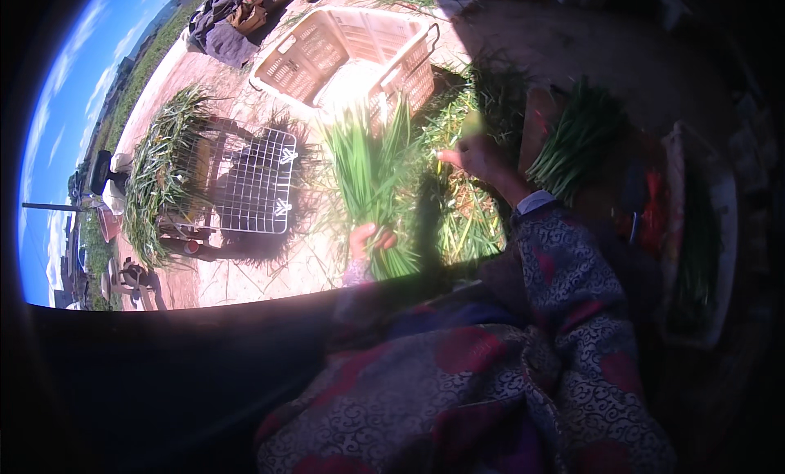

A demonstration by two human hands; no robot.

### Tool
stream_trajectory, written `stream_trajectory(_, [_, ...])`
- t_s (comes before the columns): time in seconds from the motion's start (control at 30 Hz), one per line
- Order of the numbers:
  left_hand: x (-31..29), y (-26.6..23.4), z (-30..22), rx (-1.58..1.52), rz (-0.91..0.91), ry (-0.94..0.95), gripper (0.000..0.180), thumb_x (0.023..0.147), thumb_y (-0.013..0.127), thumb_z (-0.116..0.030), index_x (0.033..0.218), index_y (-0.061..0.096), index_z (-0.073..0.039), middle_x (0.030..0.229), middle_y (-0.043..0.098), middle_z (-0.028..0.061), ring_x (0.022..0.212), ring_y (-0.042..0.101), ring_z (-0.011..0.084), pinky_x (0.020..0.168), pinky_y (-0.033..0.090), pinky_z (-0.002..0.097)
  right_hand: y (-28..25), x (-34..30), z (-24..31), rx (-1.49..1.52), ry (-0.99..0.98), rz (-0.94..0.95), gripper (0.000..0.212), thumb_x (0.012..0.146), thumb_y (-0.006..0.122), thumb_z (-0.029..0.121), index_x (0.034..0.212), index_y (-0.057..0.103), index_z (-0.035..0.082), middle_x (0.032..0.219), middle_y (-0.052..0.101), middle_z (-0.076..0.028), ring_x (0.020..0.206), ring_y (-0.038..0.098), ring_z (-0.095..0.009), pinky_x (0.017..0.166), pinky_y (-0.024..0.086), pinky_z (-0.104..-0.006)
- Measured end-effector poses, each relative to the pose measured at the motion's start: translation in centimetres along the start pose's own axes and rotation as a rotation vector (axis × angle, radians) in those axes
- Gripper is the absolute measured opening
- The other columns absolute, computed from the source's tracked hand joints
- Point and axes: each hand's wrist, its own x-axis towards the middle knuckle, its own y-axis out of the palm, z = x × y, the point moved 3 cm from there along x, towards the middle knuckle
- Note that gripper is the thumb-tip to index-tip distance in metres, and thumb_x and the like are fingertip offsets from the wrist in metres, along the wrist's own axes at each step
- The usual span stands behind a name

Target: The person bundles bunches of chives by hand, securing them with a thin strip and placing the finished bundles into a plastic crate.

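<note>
Long green chives [353,159] stand in a bunch in my left hand [364,240], whose fingers close round their lower part. The leaf tips reach up in front of a pale plastic crate. To the right of the bunch, my right hand [478,157] is raised over the loose leaves, half in shadow. Its thumb sticks out to the left, apart from the blurred fingers, and I see nothing held in it. Another bunch of green chives [576,139] lies in the shade beyond my right forearm.
The pale crate [401,85] stands ahead in the sun. Loose green trimmings [458,204] cover the ground before me. A wire-grid rack or cart [253,179] piled with leaves [168,167] is at the left. A pale tray [719,302] holding greens sits at the far right.
</note>
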Motion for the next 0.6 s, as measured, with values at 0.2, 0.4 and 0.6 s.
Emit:
stream_trajectory(0.2, [0.5, -0.3, 0.8, 0.009, 0.173, -0.095, 0.024, 0.093, 0.057, -0.027, 0.079, 0.058, -0.008, 0.056, 0.049, -0.0016, 0.052, 0.045, 0.0103, 0.056, 0.037, 0.0288, 4.5, 1.8, -7.0, -0.472, -0.228, 0.032, 0.033, 0.082, 0.07, 0.024, 0.106, 0.065, 0.001, 0.091, 0.07, -0.014, 0.084, 0.071, -0.03, 0.075, 0.052, -0.0426])
stream_trajectory(0.4, [0.6, -0.1, 1.6, -0.001, 0.18, -0.115, 0.029, 0.094, 0.056, -0.028, 0.071, 0.055, -0.009, 0.057, 0.048, -0.0001, 0.052, 0.044, 0.0115, 0.056, 0.037, 0.0293, -0.6, 2.9, -2.4, 0.836, -0.236, -0.085, 0.052, 0.081, 0.074, 0.021, 0.125, 0.055, 0.001, 0.102, 0.067, -0.009, 0.084, 0.066, -0.016, 0.071, 0.053, -0.0301])
stream_trajectory(0.6, [-0.1, -0.6, 2.6, 0.022, 0.185, -0.197, 0.028, 0.088, 0.06, -0.025, 0.069, 0.055, -0.005, 0.06, 0.049, 0.0048, 0.054, 0.042, 0.0163, 0.054, 0.036, 0.0304, 0.0, 2.6, -0.7, 0.796, -0.175, -0.127, 0.029, 0.084, 0.074, 0.025, 0.103, 0.068, 0.004, 0.082, 0.068, -0.002, 0.07, 0.063, -0.01, 0.058, 0.048, -0.0249])
